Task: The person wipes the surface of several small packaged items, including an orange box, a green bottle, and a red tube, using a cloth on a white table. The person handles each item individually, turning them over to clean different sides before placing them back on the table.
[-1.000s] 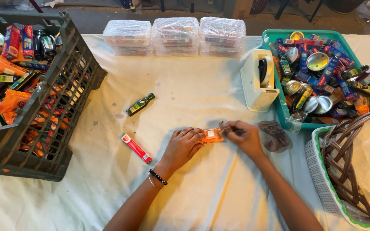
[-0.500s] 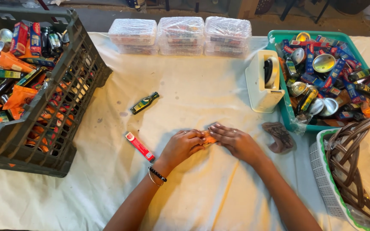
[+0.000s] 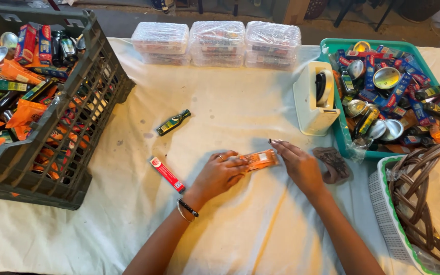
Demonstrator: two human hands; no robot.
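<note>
Mid-sort, by appearance: left hand [image 3: 221, 173] pinching orange packet [image 3: 260, 160] flat on white cloth [image 3: 240, 234], right hand [image 3: 300, 165] open against its far end; red stick [image 3: 167, 174] and small bottle [image 3: 173, 122] loose nearby, grey crate [image 3: 85, 127] and green bin [image 3: 341, 133] full.

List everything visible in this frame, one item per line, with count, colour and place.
orange packet: one, orange, table centre, between both hands
red stick pack: one, red, left of the hands
small bottle: one, dark green, lying above the stick pack
crate: one, dark grey, far left, full of packets
clear boxes: three, clear, top centre in a row
tape dispenser: one, cream, beside the teal basket
teal basket: one, teal, right, full of small goods
wicker basket: one, brown, lower right
tablecloth: one, white
left hand: on the packet, wrist bangles
right hand: at the packet's right end
</note>
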